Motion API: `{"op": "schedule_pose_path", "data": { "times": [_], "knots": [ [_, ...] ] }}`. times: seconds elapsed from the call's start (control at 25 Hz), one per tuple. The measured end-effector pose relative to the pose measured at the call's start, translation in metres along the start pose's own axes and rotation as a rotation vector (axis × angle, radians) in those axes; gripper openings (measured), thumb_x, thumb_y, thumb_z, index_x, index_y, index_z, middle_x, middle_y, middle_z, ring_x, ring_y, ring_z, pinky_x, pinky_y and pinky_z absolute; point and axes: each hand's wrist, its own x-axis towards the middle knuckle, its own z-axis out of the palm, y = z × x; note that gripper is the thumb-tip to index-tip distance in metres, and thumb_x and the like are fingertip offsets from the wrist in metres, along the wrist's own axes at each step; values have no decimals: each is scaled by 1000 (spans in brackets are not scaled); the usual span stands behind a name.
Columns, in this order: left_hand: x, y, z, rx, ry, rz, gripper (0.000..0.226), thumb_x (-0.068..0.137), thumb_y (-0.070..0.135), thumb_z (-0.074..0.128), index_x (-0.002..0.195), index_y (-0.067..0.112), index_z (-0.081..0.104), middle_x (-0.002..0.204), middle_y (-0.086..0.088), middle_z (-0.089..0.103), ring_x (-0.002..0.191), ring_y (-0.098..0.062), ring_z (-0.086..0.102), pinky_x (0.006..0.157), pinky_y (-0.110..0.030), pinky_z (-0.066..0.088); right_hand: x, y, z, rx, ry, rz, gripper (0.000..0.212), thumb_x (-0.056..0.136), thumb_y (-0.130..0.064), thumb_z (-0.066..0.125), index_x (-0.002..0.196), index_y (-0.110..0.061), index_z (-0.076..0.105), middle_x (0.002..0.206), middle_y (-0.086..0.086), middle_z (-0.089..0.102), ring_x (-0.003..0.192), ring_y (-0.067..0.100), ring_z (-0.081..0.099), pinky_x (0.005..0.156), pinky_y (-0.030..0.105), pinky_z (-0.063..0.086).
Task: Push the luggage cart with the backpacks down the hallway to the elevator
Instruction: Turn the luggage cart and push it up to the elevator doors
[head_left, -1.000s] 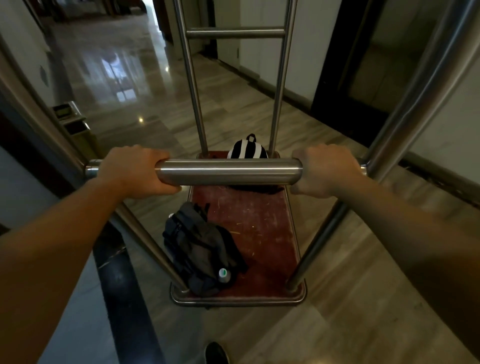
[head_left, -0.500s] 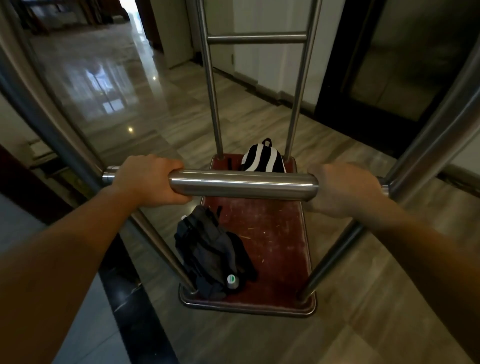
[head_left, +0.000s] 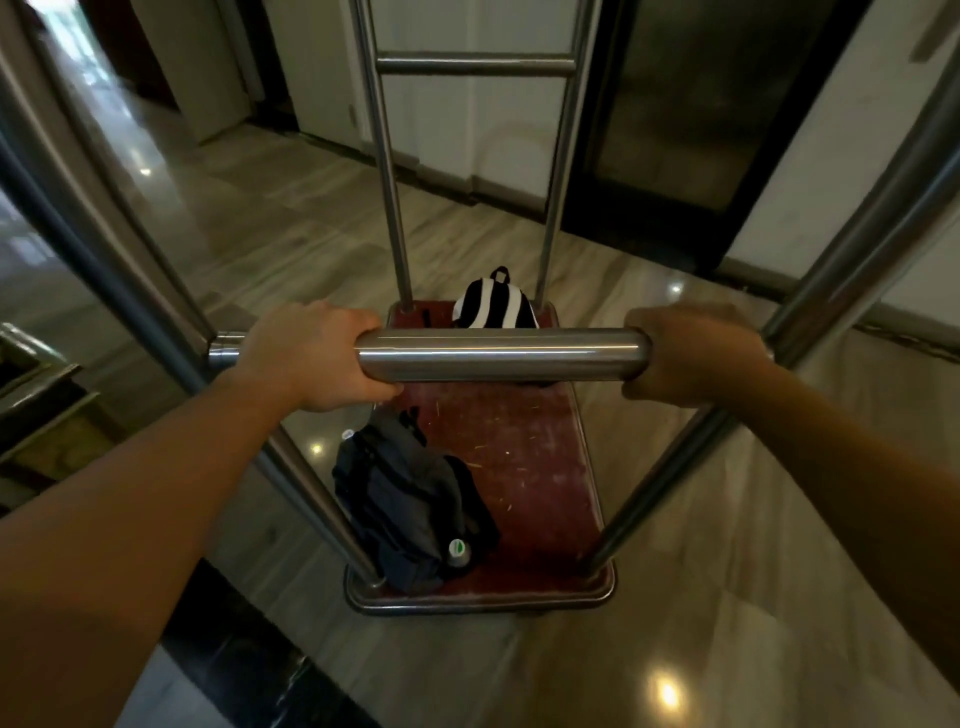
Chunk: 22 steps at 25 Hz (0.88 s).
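The luggage cart has a red carpeted deck (head_left: 524, 467) and steel posts. Its horizontal steel handle bar (head_left: 501, 354) crosses the view in front of me. My left hand (head_left: 311, 358) is wrapped around the bar's left end, and my right hand (head_left: 696, 356) grips its right end. A dark blue-grey backpack (head_left: 410, 499) lies on the near left of the deck with a bottle cap showing in its side pocket. A black-and-white striped backpack (head_left: 493, 306) stands at the far end, partly hidden by the bar.
A dark framed doorway (head_left: 691, 104) stands ahead on the right, between white wall panels (head_left: 467, 119). The glossy marble floor (head_left: 291, 228) stretches off to the far left. A low bin or stand (head_left: 31, 395) sits at the left edge, and a black floor band (head_left: 234, 654) runs near my feet.
The cart has swung rightwards and rolled forward: the long shiny hallway has slid off to the left and the dark doorway and white wall are now straight ahead. Both hands keep their grip.
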Motion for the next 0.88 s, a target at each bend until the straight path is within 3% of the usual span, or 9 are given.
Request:
{"op": "schedule_pose_path", "data": {
  "times": [0.16,0.32,0.6,0.88],
  "knots": [
    [14,-66,4,-21,-39,57,45,54,83,55,77,46,51,59,22,49,53,7,39,47,-20,24,32,-50,4,-93,14,36,49,41,-74,42,78,-42,42,64,-18,45,57,1,39,57,33,32],
    [36,-129,8,-55,-30,90,45,54,83,56,79,46,50,62,22,50,55,7,41,47,-20,25,70,-93,8,-98,17,79,54,36,-77,37,78,-43,41,65,-17,47,56,3,42,53,32,32],
    [100,-245,21,-47,-8,158,43,55,83,58,74,46,47,60,20,52,53,4,44,47,-21,25,159,-156,19,-40,47,116,44,39,-76,39,69,-44,34,63,-16,46,56,3,41,49,28,25],
    [157,-335,29,-37,2,220,44,55,82,58,74,44,48,61,22,46,54,4,38,50,-24,24,228,-221,16,-2,36,149,41,54,-65,63,69,-42,32,62,-18,43,54,1,40,48,23,22]
  ]
}}
